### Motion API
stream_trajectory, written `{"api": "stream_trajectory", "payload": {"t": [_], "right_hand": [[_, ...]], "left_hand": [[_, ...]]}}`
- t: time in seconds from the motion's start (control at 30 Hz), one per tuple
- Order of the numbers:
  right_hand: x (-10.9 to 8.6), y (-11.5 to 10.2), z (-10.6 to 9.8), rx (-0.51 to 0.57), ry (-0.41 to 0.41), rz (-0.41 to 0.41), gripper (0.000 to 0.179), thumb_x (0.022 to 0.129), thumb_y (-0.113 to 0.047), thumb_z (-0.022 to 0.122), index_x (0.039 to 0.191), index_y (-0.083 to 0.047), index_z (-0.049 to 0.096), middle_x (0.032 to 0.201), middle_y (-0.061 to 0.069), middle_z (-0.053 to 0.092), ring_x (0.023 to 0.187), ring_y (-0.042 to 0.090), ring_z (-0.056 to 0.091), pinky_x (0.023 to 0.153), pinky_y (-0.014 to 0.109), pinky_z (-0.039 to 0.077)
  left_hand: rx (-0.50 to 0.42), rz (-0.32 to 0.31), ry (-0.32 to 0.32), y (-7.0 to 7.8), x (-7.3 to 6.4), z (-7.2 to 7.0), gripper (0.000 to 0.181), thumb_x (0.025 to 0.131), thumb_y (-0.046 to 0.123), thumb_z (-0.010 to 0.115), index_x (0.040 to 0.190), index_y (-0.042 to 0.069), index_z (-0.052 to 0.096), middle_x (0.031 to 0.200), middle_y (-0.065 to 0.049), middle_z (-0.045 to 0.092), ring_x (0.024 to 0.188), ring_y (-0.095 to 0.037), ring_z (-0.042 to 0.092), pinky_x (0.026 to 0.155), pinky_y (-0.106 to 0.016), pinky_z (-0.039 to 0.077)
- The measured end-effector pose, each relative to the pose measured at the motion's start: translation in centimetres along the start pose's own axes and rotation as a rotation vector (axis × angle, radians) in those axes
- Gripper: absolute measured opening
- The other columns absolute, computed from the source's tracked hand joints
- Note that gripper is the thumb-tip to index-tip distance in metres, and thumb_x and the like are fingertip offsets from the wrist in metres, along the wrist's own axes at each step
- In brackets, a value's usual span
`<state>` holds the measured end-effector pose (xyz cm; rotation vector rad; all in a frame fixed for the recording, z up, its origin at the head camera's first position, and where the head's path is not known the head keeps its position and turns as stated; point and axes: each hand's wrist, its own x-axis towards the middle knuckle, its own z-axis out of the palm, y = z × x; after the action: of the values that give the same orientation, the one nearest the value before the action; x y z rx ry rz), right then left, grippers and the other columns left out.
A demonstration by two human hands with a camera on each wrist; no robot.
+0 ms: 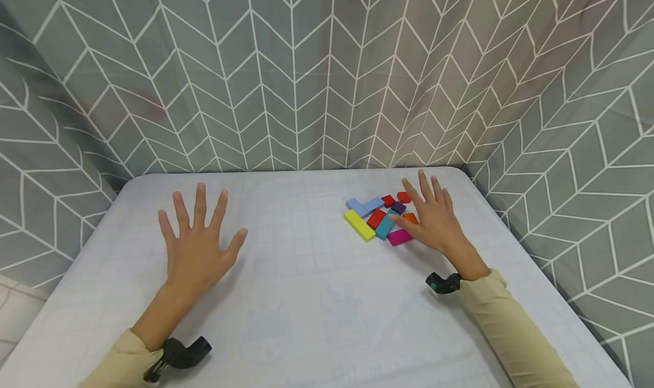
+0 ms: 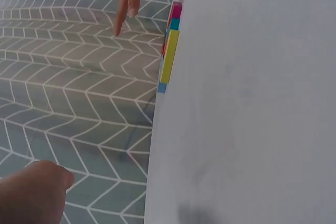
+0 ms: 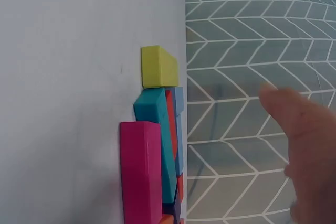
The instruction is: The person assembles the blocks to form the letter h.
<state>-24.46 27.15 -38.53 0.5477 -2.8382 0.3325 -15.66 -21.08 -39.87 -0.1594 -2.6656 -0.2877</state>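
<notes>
My left hand (image 1: 196, 257) is raised above the left of the counter (image 1: 306, 297), back upward, fingers straight and fanned. My right hand (image 1: 433, 222) is raised at the far right, fingers likewise extended and spread, over the right edge of clustered coloured blocks (image 1: 376, 218). The cluster lies at the counter's far right, with the yellow block (image 1: 359, 225) toward its near left. The counter has a pale cover; grey chevron curtain (image 1: 311, 81) stands at left, far and right. The head view overlaps thumb and teal block (image 1: 385, 228); the right wrist view shows them apart.
</notes>
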Motion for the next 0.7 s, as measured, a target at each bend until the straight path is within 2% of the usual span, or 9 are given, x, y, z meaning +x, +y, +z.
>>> {"api": "stream_trajectory", "payload": {"t": [0.17, 0.3, 0.47, 0.7], "right_hand": [[0.5, 0.0, -0.1, 0.08, -0.076, -0.099, 0.102, 0.088, -0.052, 0.077, 0.167, -0.016, 0.024, 0.173, 0.017, 0.0, 0.155, 0.047, 0.0, 0.117, 0.073, 0.006], [0.9, -0.2, 0.0, 0.136, -0.133, -0.143, 0.104, 0.086, -0.05, 0.082, 0.167, -0.018, 0.025, 0.174, 0.013, 0.006, 0.155, 0.045, 0.002, 0.117, 0.074, 0.007], [1.4, -0.5, 0.5, 0.189, -0.201, -0.202, 0.105, 0.084, -0.049, 0.085, 0.167, -0.021, 0.026, 0.174, 0.007, 0.011, 0.156, 0.041, 0.006, 0.117, 0.073, 0.01], [2.1, -1.1, 1.0, 0.241, -0.274, -0.29, 0.103, 0.086, -0.041, 0.086, 0.167, -0.018, 0.027, 0.17, 0.003, 0.026, 0.155, 0.04, 0.015, 0.118, 0.071, 0.011]], "left_hand": [[-0.016, 0.033, -0.004, 1.6, 0.4, 0.2, 0.087, 0.099, 0.057, 0.055, 0.169, 0.021, 0.018, 0.174, -0.009, -0.009, 0.152, -0.04, -0.024, 0.115, -0.066, -0.018], [-0.031, 0.061, -0.011, 3.0, 0.6, 0.6, 0.086, 0.099, 0.057, 0.054, 0.168, 0.018, 0.021, 0.174, -0.012, -0.002, 0.153, -0.039, -0.021, 0.116, -0.065, -0.017], [-0.041, 0.1, -0.05, 5.1, 0.8, 1.6, 0.085, 0.1, 0.055, 0.054, 0.167, 0.015, 0.023, 0.174, -0.013, -0.001, 0.154, -0.039, -0.019, 0.117, -0.064, -0.016], [-0.051, 0.141, -0.1, 7.6, 0.9, 2.9, 0.085, 0.101, 0.056, 0.054, 0.168, 0.018, 0.02, 0.174, -0.012, -0.001, 0.155, -0.038, -0.016, 0.118, -0.062, -0.016]]}}
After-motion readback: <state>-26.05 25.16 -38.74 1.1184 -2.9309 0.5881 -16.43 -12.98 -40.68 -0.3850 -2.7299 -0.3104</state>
